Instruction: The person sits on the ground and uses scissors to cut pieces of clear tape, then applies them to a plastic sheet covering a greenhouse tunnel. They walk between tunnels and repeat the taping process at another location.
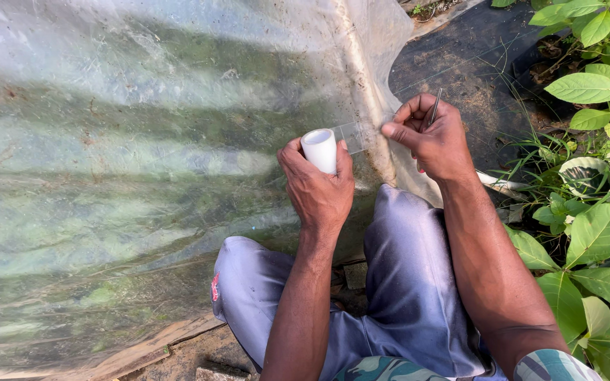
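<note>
Nearest the camera, bent knees in grey-blue trousers (404, 282) are seen, with the cuffs of camouflage-patterned sleeves (552, 365) at the bottom edge and both bare forearms stretched forward over them. Beneath the knees, a bit of stone or brick (354, 275) and bare ground are visible.

Further out, the left hand (317, 190) is clenched around a white roll of tape (320, 149), which is held upright with its open end showing above the fingers. From the roll, a clear strip of tape (352, 136) is drawn out sideways toward the right hand (428, 137). The strip's free end is pinched between the thumb and forefinger of that hand, and a thin dark metal tool (435, 107), apparently a blade or pin, is gripped in the same fist and points upward; what kind of tool it is cannot be told.

Behind the hands, a large sheet of translucent plastic film (142, 162) is spread, dusty and rippled, with green showing dimly through it. Its soiled right edge runs just past the tape strip, and a wooden board (157, 346) lies along its lower edge. To the right, black ground cover (467, 63) is laid, and beyond it broad-leaved green plants (594, 233) and grass fill the right side.
</note>
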